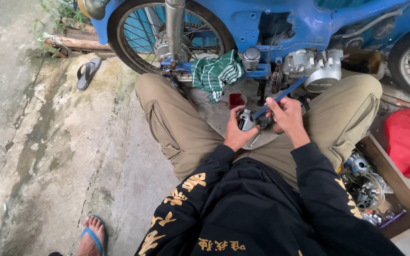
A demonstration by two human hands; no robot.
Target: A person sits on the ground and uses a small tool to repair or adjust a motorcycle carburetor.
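Presently seated low on the concrete, knees spread, facing the blue motorbike point(285, 19) across the top of the frame. Grips a small grey metal part point(246, 120) in the left hand point(236, 136), fingers curled closed round its underside, at centre frame between the thighs. Pinches a blue-handled tool point(281, 96) in the right hand point(288, 117), fingers shut on the lower end, shaft slanting toward the upper right and tip set against the part. Cannot tell how deep the tip sits; hidden behind the fingers.

Risky in several ways, judging from this:

- Could skid off the part under too much push and jab the left palm or thumb, lying right in the tool's line.
- Might knock over the small red cup point(237, 99) just above the hands on the ground, with an elbow swing or a dropped part.
- Might lose any small loosened piece into the lap or onto the rough concrete, hard to spot among stains and cracks.
- Could snag the tool's long upper end on the engine point(316, 66) close behind it at upper right, jolting the grip.
- Could pick up grit if set down beside the green striped cloth point(217, 71) rather than on it.

Well apart at lower right, an open wooden box point(397, 182) of spare parts; out of easy reach with both hands full.
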